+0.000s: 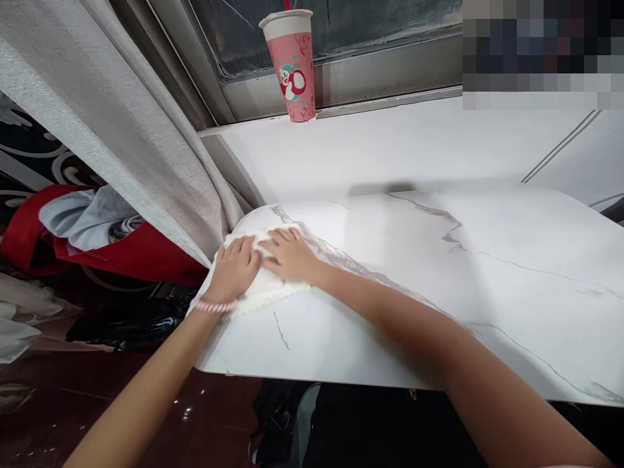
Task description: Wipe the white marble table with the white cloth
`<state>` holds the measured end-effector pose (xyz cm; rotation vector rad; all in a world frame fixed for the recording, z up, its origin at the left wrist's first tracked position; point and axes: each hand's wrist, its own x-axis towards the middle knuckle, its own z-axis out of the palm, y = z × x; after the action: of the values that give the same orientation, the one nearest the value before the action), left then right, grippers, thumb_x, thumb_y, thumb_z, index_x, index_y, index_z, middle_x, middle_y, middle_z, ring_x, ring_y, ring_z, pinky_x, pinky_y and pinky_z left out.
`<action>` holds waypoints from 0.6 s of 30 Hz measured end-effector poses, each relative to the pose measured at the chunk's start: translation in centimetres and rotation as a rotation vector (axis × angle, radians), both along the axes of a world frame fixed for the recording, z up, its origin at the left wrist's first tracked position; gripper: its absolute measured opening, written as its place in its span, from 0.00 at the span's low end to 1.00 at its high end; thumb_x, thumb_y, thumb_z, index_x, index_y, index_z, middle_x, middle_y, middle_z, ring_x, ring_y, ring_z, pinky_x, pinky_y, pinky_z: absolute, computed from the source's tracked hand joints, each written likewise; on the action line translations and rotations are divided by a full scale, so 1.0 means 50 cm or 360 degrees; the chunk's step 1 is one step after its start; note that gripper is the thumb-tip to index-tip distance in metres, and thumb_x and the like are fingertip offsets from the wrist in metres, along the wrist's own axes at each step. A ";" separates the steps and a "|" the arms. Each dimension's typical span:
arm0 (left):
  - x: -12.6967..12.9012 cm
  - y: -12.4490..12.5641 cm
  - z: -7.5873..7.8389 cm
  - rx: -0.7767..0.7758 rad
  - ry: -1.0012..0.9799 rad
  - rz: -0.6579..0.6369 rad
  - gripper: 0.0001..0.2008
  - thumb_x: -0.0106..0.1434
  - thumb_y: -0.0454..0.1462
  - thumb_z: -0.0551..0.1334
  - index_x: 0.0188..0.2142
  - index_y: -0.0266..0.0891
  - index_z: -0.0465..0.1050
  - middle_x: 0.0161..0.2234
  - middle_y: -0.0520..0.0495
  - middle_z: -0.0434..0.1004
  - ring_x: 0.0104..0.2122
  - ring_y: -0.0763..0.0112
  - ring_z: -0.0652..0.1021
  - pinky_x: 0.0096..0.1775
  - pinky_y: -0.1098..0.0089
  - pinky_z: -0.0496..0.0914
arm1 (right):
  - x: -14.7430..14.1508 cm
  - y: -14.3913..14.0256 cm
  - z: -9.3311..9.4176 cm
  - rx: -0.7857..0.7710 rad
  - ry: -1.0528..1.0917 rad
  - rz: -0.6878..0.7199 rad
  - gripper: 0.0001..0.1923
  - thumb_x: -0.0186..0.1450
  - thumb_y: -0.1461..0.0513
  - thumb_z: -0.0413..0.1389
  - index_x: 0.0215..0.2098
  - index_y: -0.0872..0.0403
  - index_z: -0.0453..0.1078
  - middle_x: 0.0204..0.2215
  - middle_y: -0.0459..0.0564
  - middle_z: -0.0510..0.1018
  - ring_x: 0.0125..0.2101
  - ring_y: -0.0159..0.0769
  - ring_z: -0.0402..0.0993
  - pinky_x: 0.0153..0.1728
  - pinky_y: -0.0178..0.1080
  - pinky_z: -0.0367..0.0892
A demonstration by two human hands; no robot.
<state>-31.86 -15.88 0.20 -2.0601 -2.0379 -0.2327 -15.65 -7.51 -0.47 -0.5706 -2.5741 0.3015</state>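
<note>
Left hand (234, 265), right hand (291, 255) — flat, palms down; arms outstretched

both hands (263, 260) on cloth (266, 292) at table (439, 292) corner; cup (291, 65) on sill behind.

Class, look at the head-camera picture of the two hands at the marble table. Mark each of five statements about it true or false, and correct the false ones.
1. Both hands press flat on a white cloth. True: the left hand and right hand lie side by side on it.
2. The cloth lies in the middle of the table. False: it lies at the table's far left corner, beside the grey curtain.
3. A pink cup stands on the window ledge. True.
4. The cup lies tipped over. False: it stands upright.
5. The beaded bracelet is on the right wrist. False: it is on the left wrist.
</note>
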 end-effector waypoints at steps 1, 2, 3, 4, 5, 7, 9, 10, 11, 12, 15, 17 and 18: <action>0.001 0.049 0.005 0.0002 -0.0026 0.0076 0.22 0.70 0.38 0.43 0.59 0.36 0.60 0.58 0.31 0.68 0.60 0.47 0.68 0.58 0.39 0.59 | -0.004 0.032 -0.002 -0.0008 -0.0006 -0.0095 0.20 0.71 0.57 0.48 0.58 0.54 0.67 0.59 0.59 0.67 0.61 0.46 0.57 0.62 0.52 0.48; 0.005 0.097 0.010 -0.0022 -0.0059 0.0094 0.21 0.70 0.37 0.44 0.59 0.35 0.61 0.58 0.32 0.69 0.60 0.50 0.68 0.59 0.42 0.59 | -0.005 0.062 -0.003 -0.0016 -0.0011 -0.0188 0.20 0.71 0.58 0.47 0.59 0.55 0.66 0.60 0.59 0.67 0.62 0.46 0.57 0.62 0.52 0.47; 0.013 0.141 0.014 -0.0045 -0.0088 0.0091 0.21 0.69 0.36 0.44 0.58 0.34 0.62 0.59 0.32 0.69 0.60 0.51 0.68 0.60 0.45 0.59 | -0.003 0.089 -0.005 -0.0023 -0.0013 -0.0274 0.21 0.71 0.58 0.47 0.59 0.55 0.66 0.60 0.59 0.66 0.62 0.47 0.57 0.63 0.52 0.46; 0.024 0.180 0.017 -0.0047 -0.0104 0.0086 0.21 0.69 0.35 0.45 0.58 0.32 0.62 0.59 0.32 0.69 0.60 0.52 0.68 0.61 0.47 0.58 | 0.003 0.115 -0.006 -0.0029 -0.0012 -0.0346 0.21 0.71 0.58 0.47 0.59 0.55 0.66 0.61 0.59 0.66 0.62 0.47 0.57 0.63 0.52 0.46; 0.036 0.212 0.019 -0.0049 -0.0114 0.0066 0.21 0.70 0.35 0.45 0.58 0.31 0.62 0.59 0.32 0.68 0.60 0.53 0.67 0.61 0.48 0.57 | 0.010 0.138 -0.007 -0.0038 -0.0012 -0.0403 0.21 0.71 0.58 0.47 0.60 0.55 0.66 0.61 0.59 0.66 0.62 0.47 0.57 0.63 0.52 0.45; 0.064 0.259 0.020 -0.0038 -0.0129 0.0031 0.21 0.71 0.36 0.44 0.58 0.29 0.62 0.60 0.32 0.68 0.60 0.54 0.67 0.62 0.50 0.57 | 0.031 0.176 -0.008 -0.0059 -0.0013 -0.0479 0.21 0.71 0.58 0.47 0.60 0.54 0.66 0.62 0.58 0.65 0.62 0.46 0.57 0.63 0.51 0.45; 0.091 0.284 0.017 -0.0021 -0.0148 0.0019 0.22 0.72 0.37 0.43 0.58 0.29 0.62 0.60 0.33 0.67 0.60 0.56 0.67 0.62 0.50 0.57 | 0.055 0.201 -0.008 -0.0084 -0.0006 -0.0522 0.21 0.71 0.59 0.47 0.60 0.54 0.66 0.62 0.56 0.66 0.63 0.44 0.57 0.63 0.49 0.45; 0.102 0.290 0.015 -0.0012 -0.0160 0.0024 0.22 0.72 0.37 0.43 0.59 0.29 0.62 0.60 0.33 0.67 0.60 0.56 0.67 0.62 0.50 0.57 | 0.066 0.209 -0.007 -0.0096 -0.0001 -0.0542 0.21 0.71 0.59 0.47 0.60 0.54 0.66 0.62 0.56 0.66 0.63 0.43 0.57 0.64 0.48 0.45; 0.112 0.293 0.013 -0.0003 -0.0172 0.0034 0.22 0.72 0.38 0.43 0.59 0.30 0.62 0.61 0.33 0.67 0.61 0.56 0.66 0.62 0.49 0.56 | 0.075 0.214 -0.007 -0.0103 0.0003 -0.0559 0.20 0.71 0.60 0.47 0.60 0.53 0.66 0.62 0.55 0.66 0.63 0.42 0.57 0.64 0.47 0.45; 0.120 0.294 0.011 0.0003 -0.0182 0.0044 0.22 0.72 0.38 0.43 0.59 0.30 0.62 0.61 0.33 0.66 0.61 0.56 0.66 0.62 0.48 0.56 | 0.083 0.215 -0.006 -0.0106 0.0007 -0.0572 0.20 0.71 0.60 0.47 0.60 0.53 0.66 0.62 0.55 0.66 0.63 0.42 0.57 0.64 0.47 0.45; 0.139 0.282 0.006 0.0000 -0.0203 0.0059 0.22 0.72 0.37 0.44 0.59 0.30 0.62 0.62 0.33 0.65 0.63 0.54 0.64 0.63 0.47 0.55 | 0.100 0.199 -0.005 -0.0095 0.0006 -0.0599 0.20 0.71 0.61 0.47 0.59 0.55 0.66 0.62 0.56 0.66 0.63 0.43 0.57 0.64 0.48 0.45; 0.149 0.263 0.003 0.0005 -0.0199 0.0064 0.21 0.71 0.37 0.45 0.59 0.31 0.62 0.62 0.33 0.65 0.63 0.53 0.64 0.63 0.47 0.54 | 0.111 0.176 -0.006 -0.0082 -0.0003 -0.0602 0.20 0.71 0.61 0.47 0.59 0.56 0.66 0.62 0.57 0.66 0.63 0.43 0.57 0.64 0.49 0.45; 0.155 0.250 0.001 0.0016 -0.0187 0.0060 0.21 0.71 0.37 0.45 0.60 0.33 0.62 0.62 0.34 0.65 0.63 0.53 0.64 0.63 0.47 0.54 | 0.118 0.162 -0.006 -0.0075 -0.0012 -0.0602 0.21 0.71 0.61 0.47 0.60 0.56 0.66 0.62 0.58 0.66 0.63 0.44 0.57 0.64 0.49 0.45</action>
<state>-24.11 -3.37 0.27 -2.0446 -2.1363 -0.3642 -9.77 0.60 -0.77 -1.0564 -2.4058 0.2292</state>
